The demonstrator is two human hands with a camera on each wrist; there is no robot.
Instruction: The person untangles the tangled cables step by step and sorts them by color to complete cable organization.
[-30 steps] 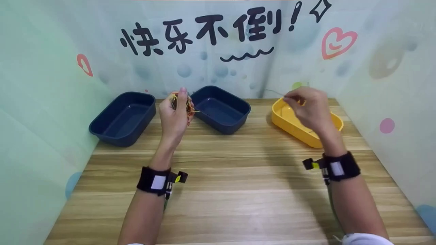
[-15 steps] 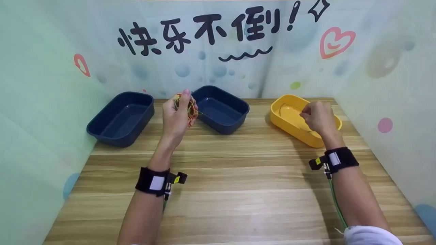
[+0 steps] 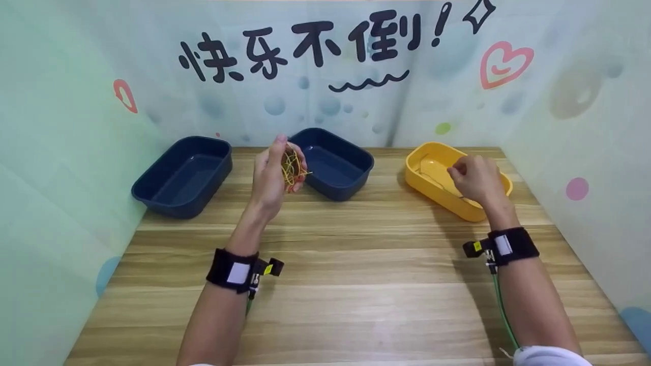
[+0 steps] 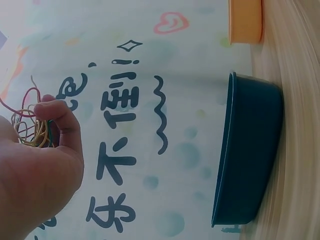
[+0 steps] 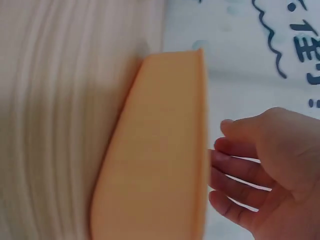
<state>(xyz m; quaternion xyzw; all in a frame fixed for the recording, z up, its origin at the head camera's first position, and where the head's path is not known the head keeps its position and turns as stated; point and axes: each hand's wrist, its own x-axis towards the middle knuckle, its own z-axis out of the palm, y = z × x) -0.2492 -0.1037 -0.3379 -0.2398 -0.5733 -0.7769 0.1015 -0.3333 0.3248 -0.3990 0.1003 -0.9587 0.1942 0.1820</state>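
Note:
My left hand (image 3: pixel 272 180) is raised in front of the middle navy box and holds a tangled bundle of thin coloured wires (image 3: pixel 292 168), mostly yellow with some red. In the left wrist view, red, yellow and green strands of the wires (image 4: pixel 32 125) loop out between the curled fingers. My right hand (image 3: pixel 478 178) hovers over the yellow box (image 3: pixel 440 195), its fingers loosely bent. Nothing shows between thumb and fingers of the right hand (image 5: pixel 280 160) in the right wrist view. A thin wire (image 3: pixel 432 179) lies in the yellow box, partly hidden by that hand.
A navy box (image 3: pixel 183 178) stands at the left back of the wooden table (image 3: pixel 346 274). Another navy box (image 3: pixel 333 168) is at the middle back, beside the left hand. A printed curtain wall (image 3: pixel 356 112) rises close behind the boxes.
The right hand, pinched and higher above the yellow box a second ago, has come down, and its fingers have loosened. My left hand has shifted slightly right with the wires and turned them more into view.

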